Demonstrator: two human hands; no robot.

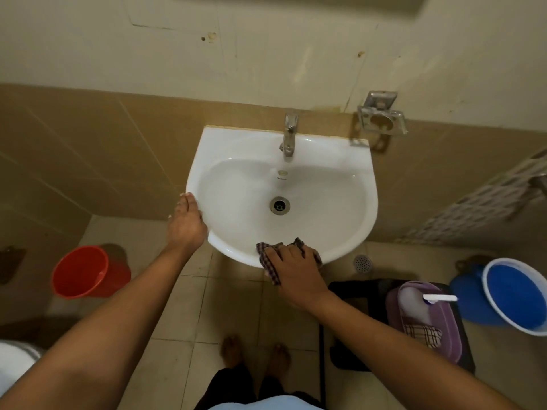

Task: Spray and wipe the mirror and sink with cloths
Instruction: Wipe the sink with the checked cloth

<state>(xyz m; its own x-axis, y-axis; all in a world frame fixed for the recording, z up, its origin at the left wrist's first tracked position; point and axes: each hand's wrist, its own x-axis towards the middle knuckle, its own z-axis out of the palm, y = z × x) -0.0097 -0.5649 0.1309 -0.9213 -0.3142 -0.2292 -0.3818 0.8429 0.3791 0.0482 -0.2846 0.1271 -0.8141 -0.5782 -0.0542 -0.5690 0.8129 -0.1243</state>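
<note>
The right hand (296,266) presses a bunched cloth (270,261) on the sink (349,161) front edge — the left hand (186,223) rests flat, holding nothing. The cloth could slip off and fall.

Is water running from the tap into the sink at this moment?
No, the tap shows no stream below its spout, and the white sink bowl around the drain shows no flowing water.

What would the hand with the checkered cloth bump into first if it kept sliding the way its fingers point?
Probably nothing solid at first. The right hand presses the cloth on the sink front rim, fingers pointing up-left, so it would slide down into the basin, passing left of the drain.
</note>
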